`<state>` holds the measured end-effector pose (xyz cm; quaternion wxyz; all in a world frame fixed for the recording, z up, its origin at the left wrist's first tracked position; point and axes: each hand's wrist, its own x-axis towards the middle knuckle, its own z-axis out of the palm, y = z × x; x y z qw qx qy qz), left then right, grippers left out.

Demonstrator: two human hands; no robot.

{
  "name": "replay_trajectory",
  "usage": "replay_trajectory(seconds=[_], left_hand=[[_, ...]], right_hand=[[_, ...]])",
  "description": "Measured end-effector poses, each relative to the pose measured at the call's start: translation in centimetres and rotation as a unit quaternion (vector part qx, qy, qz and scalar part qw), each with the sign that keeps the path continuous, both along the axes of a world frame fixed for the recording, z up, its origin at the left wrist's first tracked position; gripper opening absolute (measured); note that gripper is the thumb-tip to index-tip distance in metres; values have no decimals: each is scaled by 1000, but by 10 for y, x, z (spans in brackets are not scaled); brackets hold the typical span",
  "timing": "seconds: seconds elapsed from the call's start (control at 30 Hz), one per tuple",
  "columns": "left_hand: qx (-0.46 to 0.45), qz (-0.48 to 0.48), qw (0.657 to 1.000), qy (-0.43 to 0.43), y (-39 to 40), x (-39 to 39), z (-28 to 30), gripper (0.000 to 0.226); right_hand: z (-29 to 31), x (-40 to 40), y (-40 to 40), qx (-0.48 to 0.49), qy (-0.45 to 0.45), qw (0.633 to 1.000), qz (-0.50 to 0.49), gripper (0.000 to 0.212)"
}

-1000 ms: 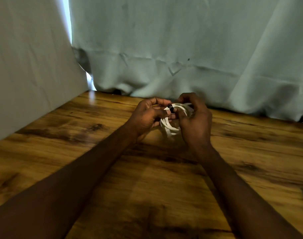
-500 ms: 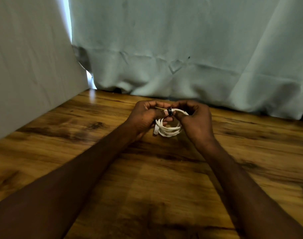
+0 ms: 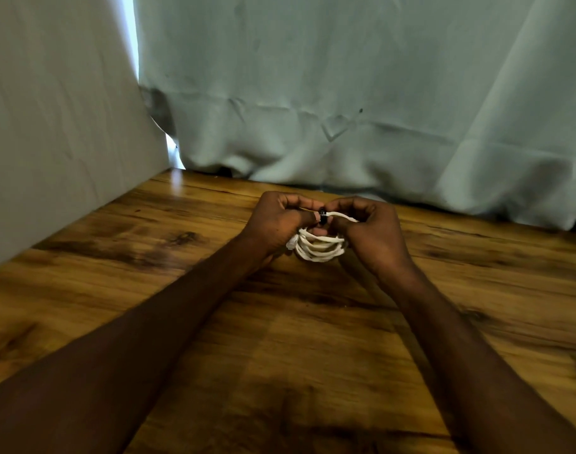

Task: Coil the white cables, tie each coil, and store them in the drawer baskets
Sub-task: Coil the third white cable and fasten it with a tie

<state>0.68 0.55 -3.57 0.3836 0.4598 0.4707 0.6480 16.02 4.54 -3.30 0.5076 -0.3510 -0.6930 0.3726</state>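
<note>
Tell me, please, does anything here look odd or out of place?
Nothing stands out. Both hands, left hand and right hand, hold the white cable coil with a small black tie above the wooden table.

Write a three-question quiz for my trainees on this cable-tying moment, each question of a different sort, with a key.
1. True or false: the white cable coil lies alone on the wooden table.
2. Which holds the coil? A) left hand only B) right hand only C) both
3. Fill in: the small tie pinched at the coil's top is ____ in colour.

Key: 1 false; 2 C; 3 black.
</note>
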Motion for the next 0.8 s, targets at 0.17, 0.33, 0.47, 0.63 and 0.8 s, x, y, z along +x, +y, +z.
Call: replay_trajectory(seconds=[0.17, 0.33, 0.47, 0.63, 0.8], left_hand=[[-2, 4, 1000, 9, 1, 2, -1, 21], [-26, -8, 1000, -13, 3, 4, -4, 20], [-37, -9, 999, -32, 2, 5, 0, 20], [-56, 34, 997, -49, 2, 1, 1, 19], [-82, 76, 992, -59, 0, -2, 2, 18]], right_hand=[[2, 1, -4, -22, 20, 1000, -1, 12], [2, -1, -4, 26, -43, 998, -29, 13], [2, 0, 0, 70, -80, 992, -66, 15], [0, -2, -7, 232, -241, 931, -149, 14], [1, -9, -19, 162, -250, 932, -207, 15]])
